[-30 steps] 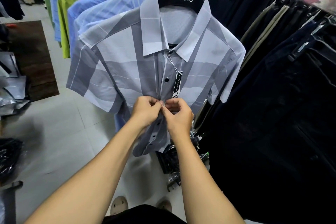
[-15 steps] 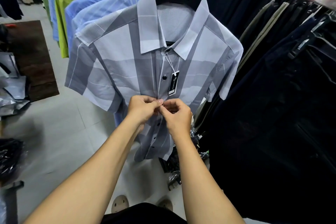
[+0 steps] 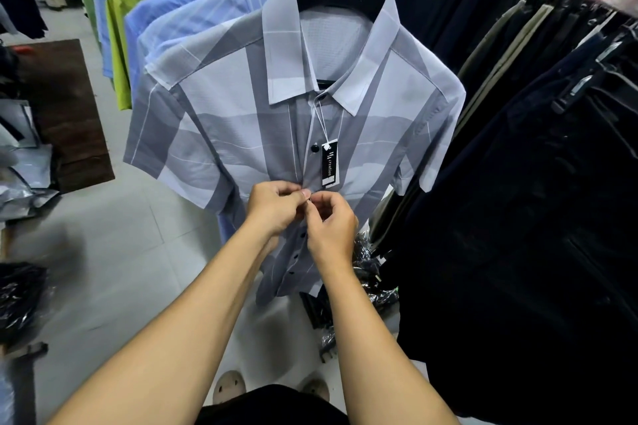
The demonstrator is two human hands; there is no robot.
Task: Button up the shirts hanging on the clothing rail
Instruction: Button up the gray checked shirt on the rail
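Head view: left hand (image 3: 276, 207) and right hand (image 3: 331, 221) pinch grey shirt (image 3: 224, 134) placket

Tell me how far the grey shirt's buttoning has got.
Done, it seems: on the grey shirt, the upper button and three lower buttons sit closed. In hand: left hand and right hand pinch the placket between those. Left: the collar looks open; the blue shirts behind hide their fronts.
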